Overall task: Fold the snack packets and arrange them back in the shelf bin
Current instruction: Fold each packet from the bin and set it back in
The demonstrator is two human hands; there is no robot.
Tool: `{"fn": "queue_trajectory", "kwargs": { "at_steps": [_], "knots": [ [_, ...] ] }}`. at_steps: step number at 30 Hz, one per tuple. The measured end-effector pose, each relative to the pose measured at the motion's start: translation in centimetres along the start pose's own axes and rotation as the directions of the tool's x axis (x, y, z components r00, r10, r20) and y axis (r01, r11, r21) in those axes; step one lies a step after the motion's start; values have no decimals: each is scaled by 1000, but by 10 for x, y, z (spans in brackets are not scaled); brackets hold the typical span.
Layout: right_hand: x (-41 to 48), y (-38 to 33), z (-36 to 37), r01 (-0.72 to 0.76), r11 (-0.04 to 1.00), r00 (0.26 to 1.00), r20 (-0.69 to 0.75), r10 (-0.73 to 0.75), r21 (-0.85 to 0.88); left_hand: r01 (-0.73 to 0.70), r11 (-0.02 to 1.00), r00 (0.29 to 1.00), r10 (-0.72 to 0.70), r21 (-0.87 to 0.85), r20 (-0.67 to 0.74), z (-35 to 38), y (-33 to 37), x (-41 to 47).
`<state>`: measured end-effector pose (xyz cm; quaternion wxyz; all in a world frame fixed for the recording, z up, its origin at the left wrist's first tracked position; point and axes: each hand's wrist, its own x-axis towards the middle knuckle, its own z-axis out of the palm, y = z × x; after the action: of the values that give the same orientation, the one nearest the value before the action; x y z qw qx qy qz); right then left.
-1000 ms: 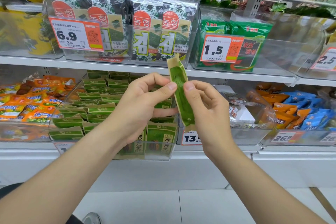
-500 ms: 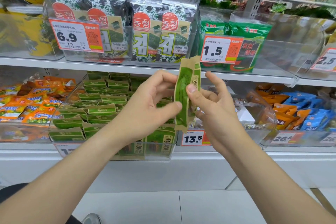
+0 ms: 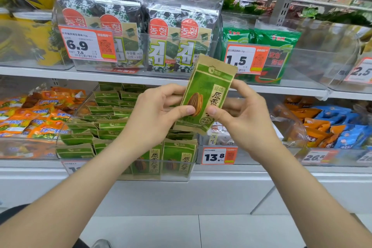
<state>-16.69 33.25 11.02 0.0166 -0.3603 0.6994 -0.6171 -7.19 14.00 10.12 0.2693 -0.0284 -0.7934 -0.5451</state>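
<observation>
- I have one snack packet (image 3: pixel 209 88) up in front of the shelves, held in the air between both hands, above and just right of the shelf bin (image 3: pixel 100 169).
- The packet is a flat, narrow rectangle of kraft-brown paper with a green printed face, a sunflower seed picture and a crimped top edge. It leans slightly to the right, with its printed face towards me.
- My left hand (image 3: pixel 155 115) pinches its lower left edge, thumb pressed on the front and fingers curled behind.
- My right hand (image 3: pixel 245 119) pinches the lower right edge the same way, thumb on the front and the rest wrapped behind. The two thumbs are close together.
- The bin is clear rigid plastic. It holds many matching green packets (image 3: pixel 108 127), some standing upright against the front wall and others lying folded in rows behind.
- My left hand and forearm hide part of the bin's right side.
- Left of the bin lies a heap of glossy orange packets (image 3: pixel 30 119). To the right are blue packets (image 3: pixel 346 133), beyond a price tag (image 3: pixel 218 155) reading 13.8.
- On the shelf above stand dark seaweed packs (image 3: pixel 173 40) in crinkled clear wrap, and the held packet's top overlaps them.
</observation>
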Motion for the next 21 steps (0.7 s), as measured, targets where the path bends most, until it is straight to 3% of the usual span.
{"fn": "queue_trajectory", "kwargs": {
  "at_steps": [3,7,12,16,18,21],
  "knots": [
    [-2,-1,3,84,988,991,-91,-97,-132,-15,999,999,16,44,-31,-4,-6,5],
    [0,9,9,257,888,950,-68,-304,-381,-26,985,997,37,169,-64,-7,-8,7],
    [14,37,17,112,906,990,-30,-136,-408,127,792,991,-78,597,-106,-15,-24,9],
    [30,57,29,59,855,997,75,-23,-516,248,662,965,-230,708,-123,-22,-24,9],
    [36,62,36,112,765,988,154,-17,-635,259,633,953,-289,730,-88,-24,-24,8],
    [46,66,42,198,704,966,259,-20,-683,261,591,935,-352,764,-48,-21,-24,7]
  ]
}}
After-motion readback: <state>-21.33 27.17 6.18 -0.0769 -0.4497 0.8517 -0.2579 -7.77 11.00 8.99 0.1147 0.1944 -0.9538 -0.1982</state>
